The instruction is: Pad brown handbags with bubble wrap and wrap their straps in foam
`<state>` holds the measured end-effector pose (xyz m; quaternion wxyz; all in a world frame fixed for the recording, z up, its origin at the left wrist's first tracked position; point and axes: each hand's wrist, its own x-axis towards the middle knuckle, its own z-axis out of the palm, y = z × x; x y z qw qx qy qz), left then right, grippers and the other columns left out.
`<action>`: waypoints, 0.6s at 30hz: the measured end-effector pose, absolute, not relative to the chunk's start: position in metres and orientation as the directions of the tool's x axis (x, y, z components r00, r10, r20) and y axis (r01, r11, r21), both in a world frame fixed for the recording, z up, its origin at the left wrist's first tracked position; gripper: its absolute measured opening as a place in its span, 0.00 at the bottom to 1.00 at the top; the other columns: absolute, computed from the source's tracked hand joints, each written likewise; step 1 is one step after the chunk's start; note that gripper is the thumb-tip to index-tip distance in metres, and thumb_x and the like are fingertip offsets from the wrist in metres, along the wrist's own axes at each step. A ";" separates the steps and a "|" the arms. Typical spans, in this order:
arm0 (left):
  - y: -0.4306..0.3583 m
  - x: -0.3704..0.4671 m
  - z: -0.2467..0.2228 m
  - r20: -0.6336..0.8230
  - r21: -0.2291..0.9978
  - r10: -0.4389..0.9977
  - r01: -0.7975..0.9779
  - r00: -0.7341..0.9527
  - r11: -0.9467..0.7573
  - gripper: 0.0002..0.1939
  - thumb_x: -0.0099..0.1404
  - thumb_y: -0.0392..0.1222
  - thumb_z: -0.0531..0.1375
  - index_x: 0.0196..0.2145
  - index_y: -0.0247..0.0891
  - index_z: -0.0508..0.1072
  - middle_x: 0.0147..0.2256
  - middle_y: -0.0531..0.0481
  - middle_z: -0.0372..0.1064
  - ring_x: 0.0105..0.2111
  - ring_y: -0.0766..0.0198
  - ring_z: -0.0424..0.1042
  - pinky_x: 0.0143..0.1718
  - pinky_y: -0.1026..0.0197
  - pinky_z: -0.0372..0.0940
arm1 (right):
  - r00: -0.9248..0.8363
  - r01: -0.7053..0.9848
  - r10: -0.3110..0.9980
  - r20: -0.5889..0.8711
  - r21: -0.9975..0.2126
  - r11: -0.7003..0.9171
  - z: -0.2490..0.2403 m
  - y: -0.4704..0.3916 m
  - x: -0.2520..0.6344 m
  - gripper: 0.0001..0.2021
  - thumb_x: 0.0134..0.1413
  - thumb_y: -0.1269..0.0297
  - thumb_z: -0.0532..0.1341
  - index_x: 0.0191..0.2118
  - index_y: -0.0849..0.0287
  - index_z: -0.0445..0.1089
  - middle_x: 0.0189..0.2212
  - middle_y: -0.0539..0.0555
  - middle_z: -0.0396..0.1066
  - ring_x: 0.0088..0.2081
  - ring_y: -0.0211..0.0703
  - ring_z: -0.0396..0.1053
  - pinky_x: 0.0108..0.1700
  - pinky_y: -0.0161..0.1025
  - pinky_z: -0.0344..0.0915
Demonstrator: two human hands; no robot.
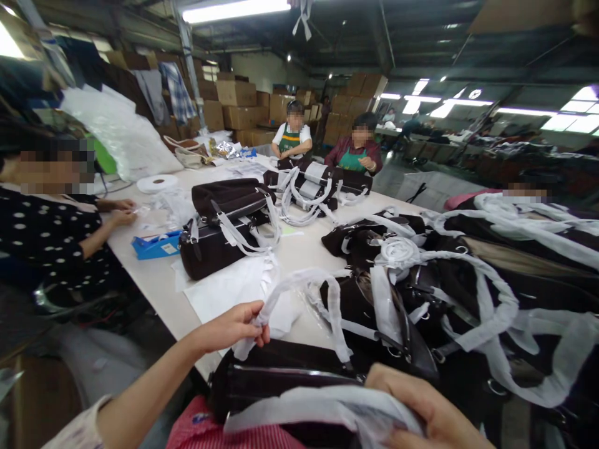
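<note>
A dark brown handbag point(299, 374) lies at the table's near edge, right in front of me. Its two handles are wrapped in white tissue-like material. With fingers closed, my left hand point(248, 324) grips the far wrapped bag handle point(322, 277), which arches up and to the right. Lower right, my right hand point(421, 399) is curled round the near wrapped handle point(322, 405); its fingertips are partly hidden by the wrap and the frame's edge. Just beyond my left hand lie sheets of white paper point(229, 287).
More dark bags with wrapped handles are piled on the right point(384, 305) and stand mid-table point(210, 249). A blue tape dispenser point(156, 245) and a white roll point(158, 183) lie left. A person in polka dots point(51, 243) works there; two people in green aprons are across the table point(262, 163).
</note>
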<state>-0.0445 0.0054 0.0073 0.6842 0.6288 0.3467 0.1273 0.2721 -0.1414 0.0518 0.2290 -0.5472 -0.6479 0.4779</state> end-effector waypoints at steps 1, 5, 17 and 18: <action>0.003 -0.046 0.013 -0.285 0.957 0.598 0.260 0.749 0.132 0.08 0.57 0.39 0.58 0.36 0.38 0.66 0.33 0.52 0.71 0.34 0.63 0.70 0.40 0.60 0.64 | -0.261 0.551 0.958 -0.114 -0.833 0.051 0.054 -0.129 0.272 0.03 0.52 0.63 0.62 0.30 0.53 0.72 0.39 0.54 0.74 0.39 0.50 0.72 0.42 0.40 0.69; -0.005 -0.049 0.027 -0.214 0.941 0.615 0.329 0.759 -0.079 0.05 0.64 0.42 0.54 0.33 0.39 0.66 0.31 0.53 0.66 0.35 0.64 0.66 0.39 0.63 0.62 | -0.207 0.743 0.899 0.386 -0.535 0.401 0.052 -0.085 0.267 0.05 0.52 0.72 0.59 0.33 0.55 0.71 0.71 0.54 0.40 0.69 0.62 0.44 0.66 0.56 0.50; -0.008 -0.065 0.027 -0.274 0.937 0.643 0.349 0.715 0.011 0.07 0.63 0.44 0.57 0.36 0.38 0.68 0.33 0.54 0.63 0.36 0.64 0.63 0.39 0.64 0.59 | -0.603 0.576 0.797 0.017 -0.682 0.450 0.072 -0.023 0.250 0.03 0.57 0.66 0.58 0.38 0.56 0.67 0.34 0.50 0.69 0.36 0.42 0.67 0.39 0.37 0.60; -0.008 -0.069 0.025 -0.279 0.939 0.650 0.342 0.707 0.031 0.07 0.61 0.43 0.58 0.37 0.38 0.68 0.33 0.55 0.64 0.36 0.64 0.63 0.39 0.64 0.59 | -0.616 0.583 0.787 0.006 -0.669 0.461 0.074 -0.023 0.250 0.02 0.58 0.66 0.58 0.34 0.56 0.67 0.32 0.49 0.68 0.35 0.41 0.66 0.38 0.36 0.59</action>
